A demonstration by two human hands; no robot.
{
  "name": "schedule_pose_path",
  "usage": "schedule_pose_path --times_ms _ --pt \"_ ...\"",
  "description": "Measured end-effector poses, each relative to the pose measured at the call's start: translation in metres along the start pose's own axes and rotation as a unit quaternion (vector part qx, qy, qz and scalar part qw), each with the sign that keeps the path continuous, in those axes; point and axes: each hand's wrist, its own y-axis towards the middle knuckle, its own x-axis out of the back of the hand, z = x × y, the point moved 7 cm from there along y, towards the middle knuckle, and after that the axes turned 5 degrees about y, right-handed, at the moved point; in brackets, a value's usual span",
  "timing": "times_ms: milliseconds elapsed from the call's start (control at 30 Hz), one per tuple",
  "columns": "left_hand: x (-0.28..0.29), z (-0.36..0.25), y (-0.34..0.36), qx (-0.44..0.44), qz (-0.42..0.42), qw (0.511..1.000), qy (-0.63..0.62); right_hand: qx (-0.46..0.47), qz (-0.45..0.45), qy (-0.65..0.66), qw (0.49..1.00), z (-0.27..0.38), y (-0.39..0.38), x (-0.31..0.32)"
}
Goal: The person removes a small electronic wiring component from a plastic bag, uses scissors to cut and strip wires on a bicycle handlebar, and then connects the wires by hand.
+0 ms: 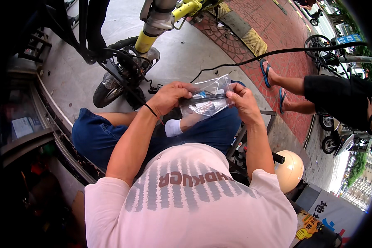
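Note:
Between my two hands a clear plastic bag point(206, 106) is stretched above my lap. Inside it lie a dark thin part and a small blue piece, too blurred by the film's glare to name. My left hand point(169, 97) pinches the bag's left edge between thumb and fingers. Its right edge is gripped by my right hand point(244, 101), thumb on top. Beyond my left hand stands a yellow and grey scooter frame point(146, 40), with a small black wheel point(105, 93) and loose dark cables around its fork.
A black cable point(268, 53) runs across to the upper right. At the right stands another person in dark shorts point(330, 93) and blue flip-flops point(265, 73). A cream helmet point(289, 171) sits beside my right arm. Metal-framed shelving point(27, 142) borders my left.

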Motion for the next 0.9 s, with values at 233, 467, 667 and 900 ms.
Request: schedule_pose_path --times_ms 233,467,667,900 --pt "0.003 0.002 0.0 0.018 -0.038 0.999 0.001 0.035 0.022 -0.014 0.999 -0.005 -0.001 0.008" --pt "0.004 0.0 -0.004 0.016 -0.005 0.996 0.093 0.075 -0.053 -0.038 0.995 0.003 -0.001 0.001" --pt "-0.024 -0.009 -0.008 -0.024 0.025 0.993 0.112 0.066 -0.075 0.028 0.995 -0.006 0.005 -0.016" --pt "-0.009 -0.006 -0.004 -0.017 0.021 0.992 0.124 -0.061 -0.002 0.075 0.995 -0.01 0.007 -0.014"
